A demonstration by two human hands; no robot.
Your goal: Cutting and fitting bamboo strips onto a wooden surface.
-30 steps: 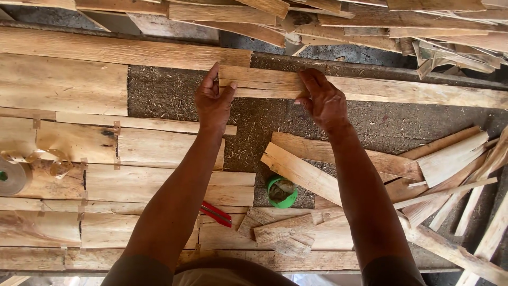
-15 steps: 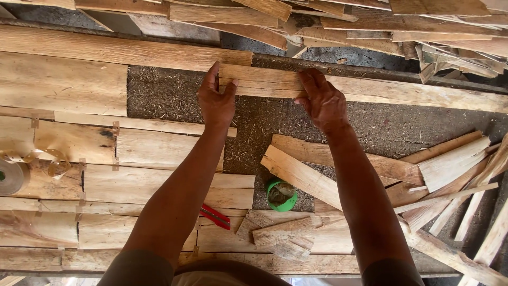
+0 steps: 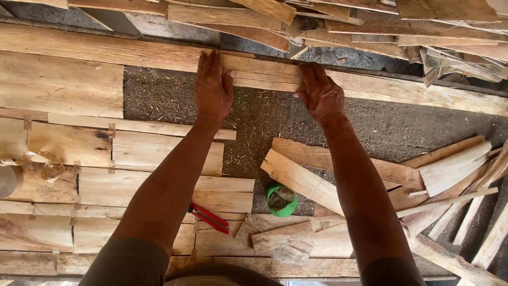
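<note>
- My left hand (image 3: 213, 87) and right hand (image 3: 321, 95) lie flat, apart, palms pressing a long rough-sawn wooden strip (image 3: 264, 74).
- It lies across gritty, sawdust-flecked dark matting (image 3: 174, 98), along its far edge.

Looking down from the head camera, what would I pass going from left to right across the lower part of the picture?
Curled strip of tape → joined veneer sheets → red-handled tool → green roll → loose pile of wood strips.
</note>
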